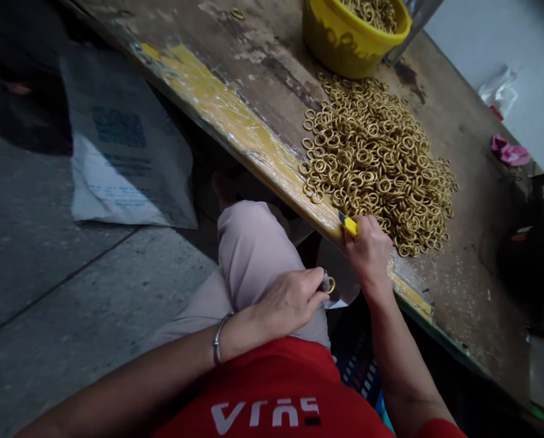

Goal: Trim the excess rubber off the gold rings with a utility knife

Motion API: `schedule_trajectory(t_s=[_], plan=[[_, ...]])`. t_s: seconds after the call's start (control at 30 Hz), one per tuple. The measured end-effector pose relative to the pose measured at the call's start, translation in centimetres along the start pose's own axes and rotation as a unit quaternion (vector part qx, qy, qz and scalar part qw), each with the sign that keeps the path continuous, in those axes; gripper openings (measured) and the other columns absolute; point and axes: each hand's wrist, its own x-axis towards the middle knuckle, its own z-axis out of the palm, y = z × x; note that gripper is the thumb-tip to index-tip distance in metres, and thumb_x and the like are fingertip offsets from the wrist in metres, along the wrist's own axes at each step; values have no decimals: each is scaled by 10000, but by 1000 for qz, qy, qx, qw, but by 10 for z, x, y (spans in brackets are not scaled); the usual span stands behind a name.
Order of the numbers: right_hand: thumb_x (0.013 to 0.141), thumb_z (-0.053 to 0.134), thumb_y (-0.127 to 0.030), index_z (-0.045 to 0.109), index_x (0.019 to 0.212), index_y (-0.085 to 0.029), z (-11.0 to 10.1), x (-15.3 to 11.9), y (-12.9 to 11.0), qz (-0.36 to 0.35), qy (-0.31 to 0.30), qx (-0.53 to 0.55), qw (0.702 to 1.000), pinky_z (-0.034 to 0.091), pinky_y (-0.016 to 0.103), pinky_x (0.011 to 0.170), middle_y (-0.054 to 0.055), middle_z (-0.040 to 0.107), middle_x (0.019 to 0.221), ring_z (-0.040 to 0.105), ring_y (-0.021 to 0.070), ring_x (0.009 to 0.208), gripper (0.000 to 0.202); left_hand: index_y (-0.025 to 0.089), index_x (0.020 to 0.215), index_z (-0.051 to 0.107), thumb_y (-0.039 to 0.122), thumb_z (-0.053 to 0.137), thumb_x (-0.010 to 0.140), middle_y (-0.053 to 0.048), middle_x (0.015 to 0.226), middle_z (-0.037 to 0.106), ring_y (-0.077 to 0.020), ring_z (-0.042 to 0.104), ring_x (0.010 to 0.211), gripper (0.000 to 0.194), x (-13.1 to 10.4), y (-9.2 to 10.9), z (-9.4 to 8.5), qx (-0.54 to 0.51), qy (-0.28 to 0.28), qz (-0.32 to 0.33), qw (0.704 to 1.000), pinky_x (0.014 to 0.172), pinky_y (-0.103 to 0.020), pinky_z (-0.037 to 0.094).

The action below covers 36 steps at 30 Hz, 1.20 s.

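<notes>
My left hand (294,300) is closed over my lap, pinching a gold ring (330,285) at its fingertips; something dark grey covers a fingertip there. At the table's edge my right hand (369,249) is wrapped round a yellow cutter (350,227), its dark blade pointing up and left. Just beyond that hand, a wide heap of gold rings (381,158) lies on the worn table (272,79). Behind the heap stands a yellow bowl (344,45) with more rings in it.
Yellow tape (235,112) covers part of the table's edge. One pair of rings (237,13) lies at the far left of the tabletop. A pink cloth (510,151) is at the right. A white sack (121,146) stands on the floor.
</notes>
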Motion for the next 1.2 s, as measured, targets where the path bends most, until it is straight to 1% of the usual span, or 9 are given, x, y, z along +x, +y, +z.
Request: schedule_trajectory(t_s=[0.1, 0.23, 0.33, 0.47, 0.63, 0.73, 0.87, 0.93, 1.2], plan=[[884, 555, -196, 661, 876, -163, 2, 7, -2, 12, -11, 10, 1000, 301, 297, 599, 78, 649, 883, 504, 163, 662, 111, 201, 902, 546, 226, 652, 891, -31, 814, 689, -208, 658, 728, 109, 2, 0, 1, 1, -16, 3, 1000, 646, -299, 465], [898, 568, -330, 586, 680, -194, -16, 3, -1, 58, -35, 233, 970, 313, 277, 562, -13, 524, 623, 422, 125, 558, 258, 201, 966, 562, 232, 638, 909, -29, 868, 704, -178, 660, 749, 100, 6, -4, -7, -75, 91, -7, 993, 705, -294, 508], [857, 630, -473, 582, 679, -201, -29, -6, -5, 133, -169, 464, 859, 296, 246, 460, -60, 443, 521, 368, 96, 457, 328, 193, 1017, 575, 221, 619, 923, -35, 872, 711, -168, 656, 759, 108, 10, -6, -15, -128, 170, -16, 977, 744, -295, 523], [745, 744, -517, 571, 702, -199, -30, -17, -16, 218, -278, 621, 699, 260, 208, 378, -75, 463, 509, 345, 67, 397, 365, 186, 933, 624, 242, 664, 903, -42, 835, 705, -186, 659, 785, 75, 8, -4, -24, -125, 194, -3, 973, 751, -300, 520], [680, 805, -529, 526, 694, -204, -26, -24, -24, 260, -319, 662, 627, 240, 183, 366, -79, 480, 530, 338, 50, 390, 428, 162, 806, 673, 202, 679, 866, -51, 797, 704, -180, 648, 759, 73, 3, -1, -26, -161, 183, -14, 970, 725, -297, 515], [764, 712, -611, 528, 682, -206, -29, -32, -24, 227, -298, 626, 684, 256, 207, 383, -61, 483, 552, 349, 65, 412, 452, 145, 836, 680, 218, 670, 854, -26, 706, 692, -148, 628, 647, 76, 3, 0, -26, -283, 143, -69, 946, 639, -268, 515], [922, 564, -442, 595, 732, -196, -33, -53, -21, 69, -157, 430, 886, 355, 248, 525, -23, 516, 612, 456, 116, 541, 312, 133, 853, 641, 282, 702, 812, 3, 653, 663, -123, 626, 591, 166, 4, 4, -26, -449, 94, -112, 882, 598, -244, 529], [908, 526, -265, 632, 815, -192, -33, -63, -20, -14, -106, 312, 944, 395, 262, 610, 7, 584, 692, 538, 147, 637, 159, 131, 847, 629, 316, 710, 802, 9, 665, 649, -110, 609, 580, 207, 4, 7, -26, -473, 90, -110, 870, 585, -235, 521], [876, 494, -105, 642, 883, -187, -28, -70, -25, -89, -64, 83, 990, 379, 259, 622, 54, 672, 827, 606, 170, 702, 169, 147, 813, 588, 346, 634, 845, 16, 638, 599, -115, 563, 585, 208, 3, 10, -23, -387, 88, -85, 914, 575, -239, 470]])
